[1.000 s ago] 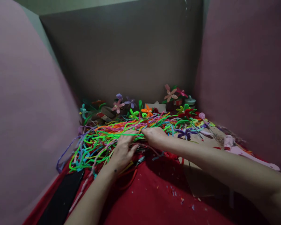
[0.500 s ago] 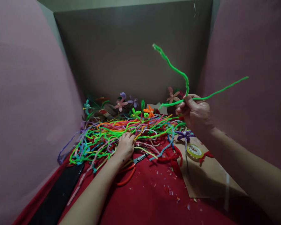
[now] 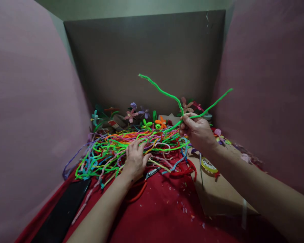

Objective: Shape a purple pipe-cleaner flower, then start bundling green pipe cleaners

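Note:
Green pipe cleaners are pinched in my right hand, which is raised above the right side of the heap. Their long ends spread from the pinch: one up to the left, one up to the right, one down to the left. My left hand rests palm down on the front of a tangled heap of coloured pipe cleaners, fingers and thumb apart. Scissors with red handles lie beside that hand, partly hidden by the wrist.
Pipe-cleaner flowers, among them an orange flower and a pink flower, stand behind the heap. A cardboard sheet and a yellow round dial lie right. A black flat object is at left on the red cloth.
My right hand has moved left and slightly down with the green pipe cleaners. The fingers of my left hand have spread, with the thumb now out to the side.

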Motion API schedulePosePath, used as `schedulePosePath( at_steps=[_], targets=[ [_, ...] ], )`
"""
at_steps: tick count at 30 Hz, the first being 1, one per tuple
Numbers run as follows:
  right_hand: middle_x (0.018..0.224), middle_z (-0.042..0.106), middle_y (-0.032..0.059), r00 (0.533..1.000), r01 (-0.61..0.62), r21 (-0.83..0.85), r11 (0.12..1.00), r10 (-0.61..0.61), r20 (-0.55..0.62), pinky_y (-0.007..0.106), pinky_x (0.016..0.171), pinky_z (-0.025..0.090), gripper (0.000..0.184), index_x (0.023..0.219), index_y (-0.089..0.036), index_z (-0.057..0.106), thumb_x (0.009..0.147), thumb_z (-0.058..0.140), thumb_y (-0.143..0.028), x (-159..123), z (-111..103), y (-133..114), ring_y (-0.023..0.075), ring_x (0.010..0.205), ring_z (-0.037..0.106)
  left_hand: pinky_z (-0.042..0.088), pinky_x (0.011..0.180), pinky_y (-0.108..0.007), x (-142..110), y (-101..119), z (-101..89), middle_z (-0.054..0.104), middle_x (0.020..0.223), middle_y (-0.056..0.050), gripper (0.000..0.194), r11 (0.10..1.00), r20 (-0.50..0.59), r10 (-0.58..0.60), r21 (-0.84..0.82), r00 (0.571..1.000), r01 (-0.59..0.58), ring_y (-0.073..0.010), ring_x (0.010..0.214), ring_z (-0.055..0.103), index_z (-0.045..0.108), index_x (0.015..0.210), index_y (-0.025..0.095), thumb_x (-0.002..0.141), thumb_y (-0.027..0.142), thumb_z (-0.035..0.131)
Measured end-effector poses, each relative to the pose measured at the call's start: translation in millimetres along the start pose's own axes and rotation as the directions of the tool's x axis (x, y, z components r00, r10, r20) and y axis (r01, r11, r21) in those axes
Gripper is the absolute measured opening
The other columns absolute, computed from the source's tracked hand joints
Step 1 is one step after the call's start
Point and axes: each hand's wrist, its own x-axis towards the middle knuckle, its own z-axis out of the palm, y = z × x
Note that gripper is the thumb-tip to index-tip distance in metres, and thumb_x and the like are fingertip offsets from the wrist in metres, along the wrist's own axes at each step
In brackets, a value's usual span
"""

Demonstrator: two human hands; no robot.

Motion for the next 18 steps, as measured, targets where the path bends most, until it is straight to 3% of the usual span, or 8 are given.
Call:
schedulePosePath(
  at_steps=[4,7,9,10,13,16,18],
  targets=[
    [0.050,0.050,-0.0070,0.993,-0.114,0.065,0.991,0.113,0.019,0.020,0.038,0.040,0.026,0.072,-0.017,0.051,0.071,0.070,-0.034,-6.5,9.5,2.3,0.0079,0.040,0.048,0.035,0.098,-0.046,0.1,10.6,-10.9,0.056,0.117,-0.013,0.036,0.987,-0.094,-0.008,-0.160,0.996,-0.007,-0.0275,0.112,0.046,0.053,0.117,0.016,0.083,0.029,0.057],
    [0.049,0.050,-0.0070,0.961,-0.277,0.171,0.946,0.270,0.060,0.020,0.040,0.039,0.031,0.070,-0.018,0.048,0.066,0.074,-0.033,-18.5,18.9,4.4,0.0077,0.041,0.047,0.038,0.097,-0.041,0.1,28.0,-25.1,0.056,0.118,-0.011,0.042,0.920,-0.064,-0.040,-0.391,0.997,0.012,-0.0246,0.113,0.048,0.050,0.119,0.019,0.080,0.032,0.060],
    [0.050,0.051,-0.0066,0.926,-0.377,0.212,0.902,0.365,0.095,0.020,0.040,0.038,0.032,0.070,-0.018,0.047,0.065,0.075,-0.033,-28.8,24.2,7.1,0.0076,0.041,0.046,0.041,0.094,-0.037,-1.2,41.9,-34.7,0.056,0.119,-0.009,0.044,0.850,0.019,-0.071,-0.523,0.997,0.070,-0.0230,0.110,0.050,0.050,0.121,0.021,0.080,0.034,0.061],
    [0.050,0.051,-0.0063,0.907,-0.420,0.217,0.881,0.405,0.111,0.020,0.040,0.038,0.032,0.071,-0.018,0.047,0.065,0.075,-0.034,-34.0,26.0,8.6,0.0077,0.041,0.046,0.040,0.094,-0.035,-2.3,48.6,-38.6,0.056,0.121,-0.008,0.042,0.816,0.112,-0.056,-0.567,0.992,0.111,-0.0221,0.111,0.051,0.050,0.122,0.023,0.082,0.033,0.058],
    [0.049,0.051,-0.0057,0.877,-0.480,0.199,0.854,0.468,0.107,0.019,0.039,0.037,0.033,0.070,-0.017,0.048,0.067,0.074,-0.036,-47.7,27.0,12.7,0.0076,0.041,0.046,0.043,0.079,-0.028,-5.6,65.0,-46.2,0.064,0.093,-0.005,0.026,0.733,0.261,-0.026,-0.652,0.965,0.196,-0.0171,0.086,0.056,0.059,0.108,0.020,0.090,0.031,0.043],
    [0.048,0.051,-0.0051,0.884,-0.467,0.167,0.868,0.464,0.060,0.019,0.040,0.037,0.034,0.068,-0.017,0.048,0.067,0.074,-0.039,-55.5,22.1,14.1,0.0072,0.041,0.046,0.036,0.058,-0.022,-6.2,76.0,-50.8,0.052,0.068,0.001,0.027,0.603,0.354,-0.028,-0.740,0.935,0.298,-0.0106,0.060,0.044,0.063,0.087,0.017,0.090,0.033,0.041],
    [0.050,0.052,-0.0047,0.905,-0.424,0.151,0.893,0.425,0.024,0.018,0.042,0.038,0.034,0.067,-0.016,0.049,0.066,0.075,-0.038,-57.4,17.2,13.9,0.0064,0.042,0.047,0.028,0.048,-0.021,-5.4,81.3,-53.5,0.040,0.060,0.004,0.028,0.445,0.460,-0.054,-0.783,0.886,0.434,-0.0079,0.051,0.033,0.059,0.078,0.015,0.088,0.037,0.044]
  ],
)
